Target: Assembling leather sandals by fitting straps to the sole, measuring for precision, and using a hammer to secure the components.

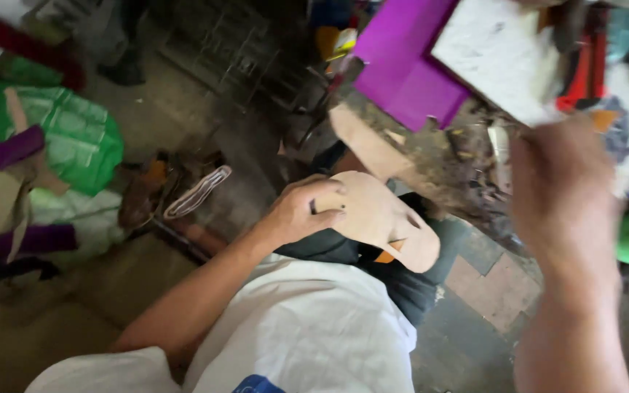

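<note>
The left hand (pixel 301 211) holds a flat tan piece of leather cut in a shoe shape (pixel 384 218). Its fingers (pixel 327 200) are curled shut over the near end of the piece, with the thumb underneath. The leather piece rests over the person's lap, on dark trousers (pixel 402 284), and it sticks out to the right of the hand. A small orange bit shows at its lower edge.

The right hand (pixel 562 193) is up in the air on the right side. It is very blurry. You cannot tell if its fingers are open or closed, or if it holds anything. It is near a dirty, messy work surface (pixel 445 171).

On that surface lie a bright purple sheet (pixel 405 69) and a white speckled board (pixel 496 51) just beside it. A second tan leather strip (pixel 362 145) lies at the edge of the surface, near the piece in the left hand but apart from it.

The person wears a white shirt (pixel 307 327). On the floor to the left are a green plastic bag (pixel 74 135), purple cloth scraps (pixel 1 153) and a whitish shoe strap (pixel 198 191).
</note>
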